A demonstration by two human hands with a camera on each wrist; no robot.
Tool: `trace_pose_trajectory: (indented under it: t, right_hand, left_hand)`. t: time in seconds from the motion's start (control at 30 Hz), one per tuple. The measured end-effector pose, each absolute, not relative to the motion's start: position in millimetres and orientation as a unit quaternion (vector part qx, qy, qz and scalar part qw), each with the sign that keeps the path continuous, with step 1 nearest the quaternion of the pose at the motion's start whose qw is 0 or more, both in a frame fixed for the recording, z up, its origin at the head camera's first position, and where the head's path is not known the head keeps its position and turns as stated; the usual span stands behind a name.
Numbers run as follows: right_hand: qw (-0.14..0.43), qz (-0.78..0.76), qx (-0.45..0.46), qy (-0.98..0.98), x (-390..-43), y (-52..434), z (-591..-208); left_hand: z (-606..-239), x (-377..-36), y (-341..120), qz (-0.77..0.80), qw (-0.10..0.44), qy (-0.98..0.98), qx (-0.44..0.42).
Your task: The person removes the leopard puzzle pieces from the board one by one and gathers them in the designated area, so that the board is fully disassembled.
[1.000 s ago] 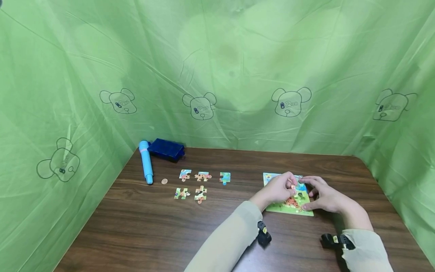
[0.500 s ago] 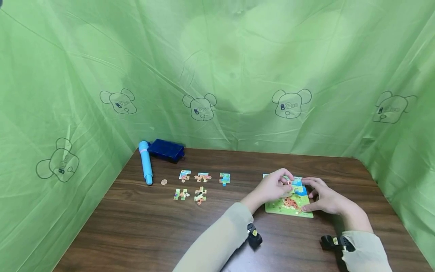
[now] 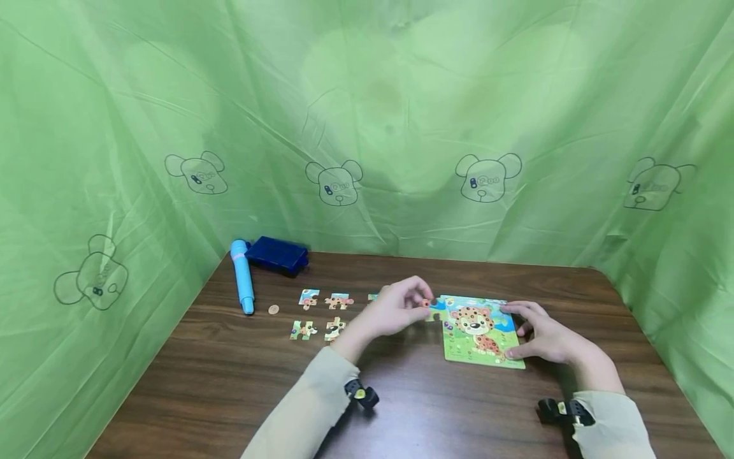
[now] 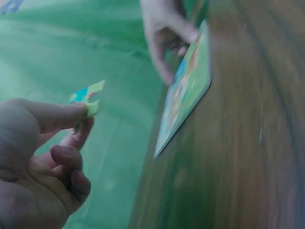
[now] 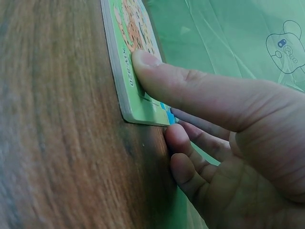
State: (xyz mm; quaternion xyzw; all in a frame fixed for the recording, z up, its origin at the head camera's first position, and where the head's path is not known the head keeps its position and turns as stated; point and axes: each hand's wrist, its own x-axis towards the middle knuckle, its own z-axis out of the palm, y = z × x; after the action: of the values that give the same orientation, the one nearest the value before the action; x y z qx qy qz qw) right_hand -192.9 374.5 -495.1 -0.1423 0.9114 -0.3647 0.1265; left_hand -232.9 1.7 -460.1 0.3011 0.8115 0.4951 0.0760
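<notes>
My left hand [image 3: 392,311] pinches a jigsaw piece [image 3: 438,308] of blue, green and orange, just left of the puzzle board. In the left wrist view that piece [image 4: 93,89] sits between thumb and fingertips, raised off the table. The square puzzle board [image 3: 470,349] shows a spotted leopard cub on green and blue; it lies flat. Along its right edge my right hand [image 3: 545,336] holds it. The right wrist view has the thumb [image 5: 164,78] on the board's face near a corner, the other fingers bent beside the edge. Fingertips of the index finger are partly hidden there.
Loose jigsaw pieces lie left of the hands, among them a leopard-ear piece [image 3: 308,299] and a green one [image 3: 302,330]. The left hand partly covers another. A light-blue stick [image 3: 243,280], a dark-blue box [image 3: 277,254] and a small round disc [image 3: 273,310] are farther left.
My left hand has lifted away from the board and moved left with the jigsaw piece, uncovering the leopard picture. The right hand has stayed at the board's right edge.
</notes>
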Motion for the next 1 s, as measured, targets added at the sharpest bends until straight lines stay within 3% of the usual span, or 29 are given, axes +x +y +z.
trace_pose_trajectory:
  t: [0.2, 0.43, 1.0]
  right_hand:
    - [0.128, -0.361, -0.142, 0.913, -194.1, 372.8, -494.9]
    - [0.124, -0.358, -0.142, 0.915, -192.2, 372.5, -496.4]
    - [0.120, -0.361, -0.150, 0.913, -192.8, 374.3, -497.0]
  left_hand:
    - [-458.3, -236.7, -54.8, 0.483, 0.060, 0.829, 0.274]
    - [-464.2, -241.1, -96.6, 0.455, 0.084, 0.845, 0.267]
    - [-498.8, -248.9, -114.7, 0.429, 0.221, 0.834, 0.268]
